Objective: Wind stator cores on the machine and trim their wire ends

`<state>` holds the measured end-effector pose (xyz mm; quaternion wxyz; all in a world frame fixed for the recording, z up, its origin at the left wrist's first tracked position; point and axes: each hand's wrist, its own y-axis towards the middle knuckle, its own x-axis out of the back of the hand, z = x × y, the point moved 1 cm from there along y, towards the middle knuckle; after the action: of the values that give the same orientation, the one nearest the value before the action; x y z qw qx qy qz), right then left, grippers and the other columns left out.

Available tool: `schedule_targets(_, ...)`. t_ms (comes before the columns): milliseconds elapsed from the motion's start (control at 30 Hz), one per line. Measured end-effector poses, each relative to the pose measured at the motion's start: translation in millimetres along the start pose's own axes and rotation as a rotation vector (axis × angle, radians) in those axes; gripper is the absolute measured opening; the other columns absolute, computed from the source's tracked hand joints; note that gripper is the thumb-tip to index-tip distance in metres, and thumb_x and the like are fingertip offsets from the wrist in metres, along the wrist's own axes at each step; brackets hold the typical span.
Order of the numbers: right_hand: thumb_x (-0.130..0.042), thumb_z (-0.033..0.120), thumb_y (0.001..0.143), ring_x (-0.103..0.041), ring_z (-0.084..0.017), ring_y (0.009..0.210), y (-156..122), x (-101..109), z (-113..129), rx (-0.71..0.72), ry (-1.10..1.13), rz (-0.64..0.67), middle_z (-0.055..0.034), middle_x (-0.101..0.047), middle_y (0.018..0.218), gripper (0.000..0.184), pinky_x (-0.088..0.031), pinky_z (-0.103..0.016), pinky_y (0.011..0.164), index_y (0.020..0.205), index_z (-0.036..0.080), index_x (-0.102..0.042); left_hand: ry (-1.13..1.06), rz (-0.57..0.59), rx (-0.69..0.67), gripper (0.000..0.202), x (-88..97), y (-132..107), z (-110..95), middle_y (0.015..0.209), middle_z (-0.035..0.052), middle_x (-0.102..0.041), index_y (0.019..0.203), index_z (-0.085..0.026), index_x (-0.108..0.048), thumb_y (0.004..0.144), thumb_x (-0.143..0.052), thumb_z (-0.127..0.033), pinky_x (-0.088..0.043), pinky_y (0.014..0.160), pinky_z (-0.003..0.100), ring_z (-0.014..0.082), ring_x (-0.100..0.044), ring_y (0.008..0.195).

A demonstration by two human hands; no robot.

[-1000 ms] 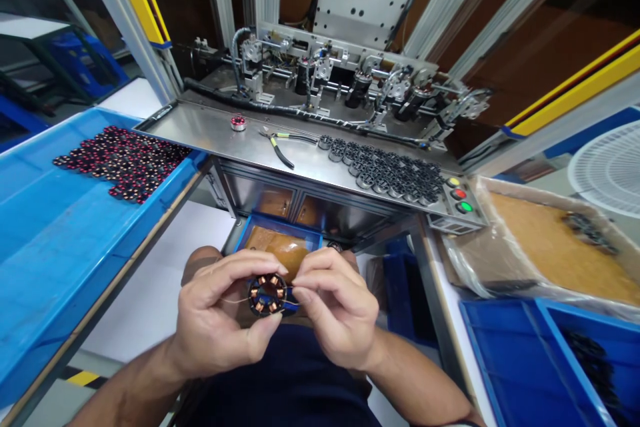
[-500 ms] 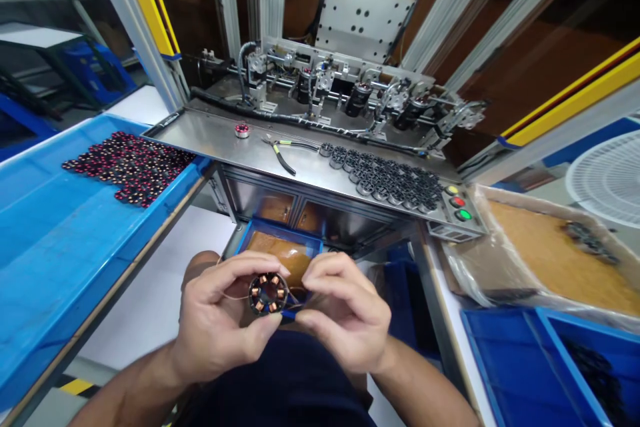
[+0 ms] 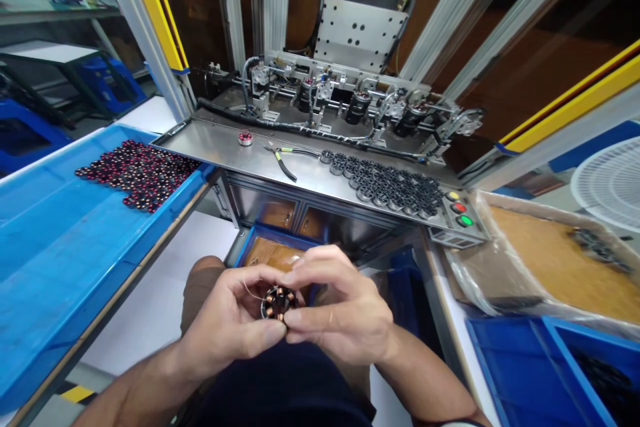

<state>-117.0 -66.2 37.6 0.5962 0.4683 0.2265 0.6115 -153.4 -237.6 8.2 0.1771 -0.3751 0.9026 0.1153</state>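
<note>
A round black motor stator with copper coils faces up at me, held low over my lap. My left hand grips its left side between thumb and fingers. A thin loose wire curves off it beside the left fingers. On the other side, my right hand has its thumb and fingers closed on the stator's right edge, covering part of it. Whether the right fingers also pinch a wire end is hidden.
The steel bench carries a single red-wound stator, cutting pliers and rows of bare stator cores. A blue tray with wound stators stands left. Push buttons and a lined carton are right; a winding machine stands behind.
My right hand has moved left, from just beside the stator onto its right edge. The stator has shifted slightly right and tilted in my left hand. The camera view has tipped up a little.
</note>
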Motion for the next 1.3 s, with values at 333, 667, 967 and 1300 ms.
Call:
schedule_targets(333, -0.065, 0.006, 0.085, -0.061, -0.019, 0.083, -24, -12, 19, 0.028, -0.378, -0.235, -0.0094, -0.067, 0.087, 0.02, -0.057, -0.035, 0.064, 0.104, 0.009, -0.067, 0.397, -0.203, -0.502, 0.052, -7.1, -3, 1, 0.107, 0.0028, -0.071, 0.113, -0.024, -0.067, 0.067, -0.078, -0.002, -0.052, 0.092, 0.019, 0.0141, -0.064, 0.104)
schedule_targets(667, -0.055, 0.01, 0.089, -0.061, -0.015, 0.068, -18, -40, 19, -0.346, -0.133, -0.425, -0.0039, -0.061, 0.075, 0.01, -0.054, -0.028, 0.059, 0.089, 0.017, -0.062, 0.355, -0.294, -0.568, 0.053, -9.8, -5, 11, 0.118, 0.0034, -0.066, 0.116, -0.025, -0.062, 0.071, -0.076, 0.0, -0.056, 0.088, 0.02, 0.0148, -0.064, 0.108)
schedule_targets(967, -0.055, 0.009, 0.088, -0.062, -0.015, 0.071, -21, -25, 4, -0.287, -0.146, -0.25, -0.004, -0.063, 0.074, 0.011, -0.054, -0.028, 0.063, 0.09, 0.017, -0.062, 0.195, 0.08, -0.045, 0.046, 24.2, -6, 12, 0.105, 0.0062, -0.065, 0.127, -0.025, -0.053, 0.086, -0.066, -0.042, -0.053, 0.08, 0.026, 0.0183, -0.064, 0.091)
schedule_targets(1300, -0.057, 0.004, 0.085, -0.06, -0.014, 0.072, -16, -13, 12, -0.315, -0.267, -0.144, -0.0043, -0.063, 0.076, 0.013, -0.052, -0.026, 0.065, 0.088, 0.016, -0.062, -0.152, 0.149, -0.02, 0.037, 18.4, 1, 16, 0.091, 0.0056, -0.066, 0.121, -0.025, -0.058, 0.089, -0.061, -0.043, -0.055, 0.068, 0.03, 0.0183, -0.068, 0.074)
